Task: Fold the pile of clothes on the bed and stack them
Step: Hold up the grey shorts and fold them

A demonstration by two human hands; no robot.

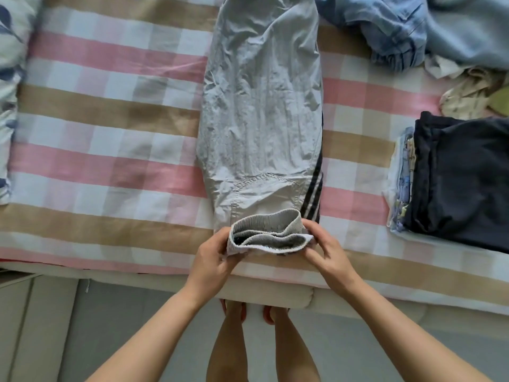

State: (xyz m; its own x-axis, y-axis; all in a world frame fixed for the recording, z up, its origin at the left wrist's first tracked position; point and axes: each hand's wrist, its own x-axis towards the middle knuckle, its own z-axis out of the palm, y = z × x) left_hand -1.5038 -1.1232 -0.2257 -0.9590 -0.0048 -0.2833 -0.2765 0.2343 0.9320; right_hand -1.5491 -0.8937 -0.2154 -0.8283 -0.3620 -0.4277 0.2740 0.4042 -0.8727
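Note:
A pair of light grey trousers (261,106) with dark side stripes lies lengthwise on the checked bed sheet (110,128), legs doubled together and running away from me. Its ribbed elastic waistband (268,230) is lifted off the sheet at the near edge. My left hand (212,257) grips the waistband's left end and my right hand (327,249) pinches its right end. A stack of folded clothes (462,183), dark navy on top, sits at the right. Unfolded blue garments (413,28) lie heaped at the far right.
Cream and olive crumpled pieces (473,92) lie between the blue heap and the folded stack. A leaf-print pillow (11,78) lies at the left edge. The mattress edge (275,290) is just below my hands, with the grey floor (110,326) and my bare legs beneath.

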